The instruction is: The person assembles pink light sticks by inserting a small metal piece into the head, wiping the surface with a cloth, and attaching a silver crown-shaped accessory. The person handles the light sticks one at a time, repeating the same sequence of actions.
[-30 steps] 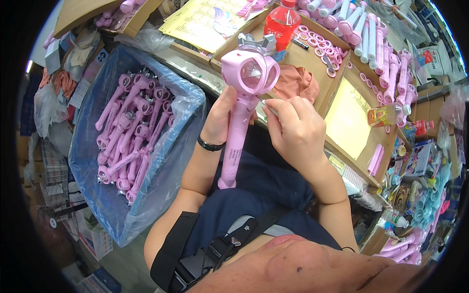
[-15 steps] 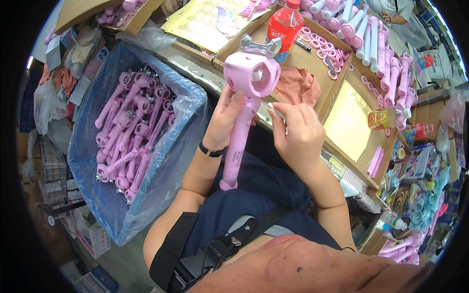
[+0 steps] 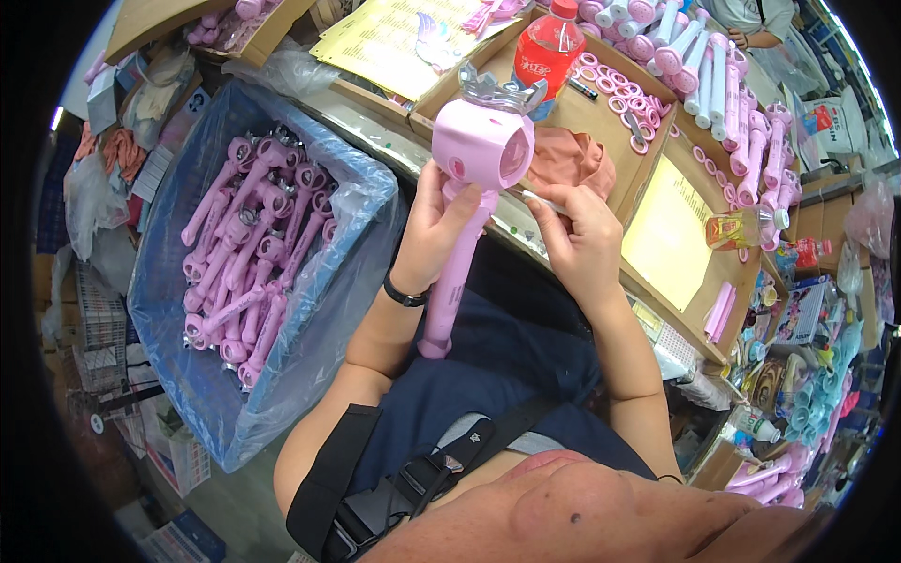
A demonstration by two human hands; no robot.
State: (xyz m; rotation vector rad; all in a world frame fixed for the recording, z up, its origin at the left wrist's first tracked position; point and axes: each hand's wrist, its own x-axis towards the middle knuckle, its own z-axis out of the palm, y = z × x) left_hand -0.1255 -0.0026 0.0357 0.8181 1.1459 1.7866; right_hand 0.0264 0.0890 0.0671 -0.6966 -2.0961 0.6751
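My left hand (image 3: 435, 230) is wrapped round the neck of a pink toy wand (image 3: 481, 145). The wand stands tilted upright, its hollow round head at the top and a silver crown (image 3: 502, 92) above that. Its handle runs down to my lap. To the right of the handle, my right hand (image 3: 587, 239) pinches a thin white stick (image 3: 533, 197), whose kind I cannot make out. The stick's tip points toward the wand's neck, apart from it. Just behind my right hand lies a crumpled salmon-coloured cloth (image 3: 574, 161).
On my left a bin lined with blue plastic (image 3: 366, 188) holds several similar wands (image 3: 258, 249). Cardboard trays on the bench hold pink rings (image 3: 624, 94), a yellow sheet (image 3: 668, 230) and a red-labelled bottle (image 3: 547, 56). Wand parts (image 3: 699, 70) pile at the far right; another person (image 3: 755, 19) stands beyond.
The wand has turned in my left hand, so its round opening now faces more to the right. My right hand has shifted slightly right with the white stick.
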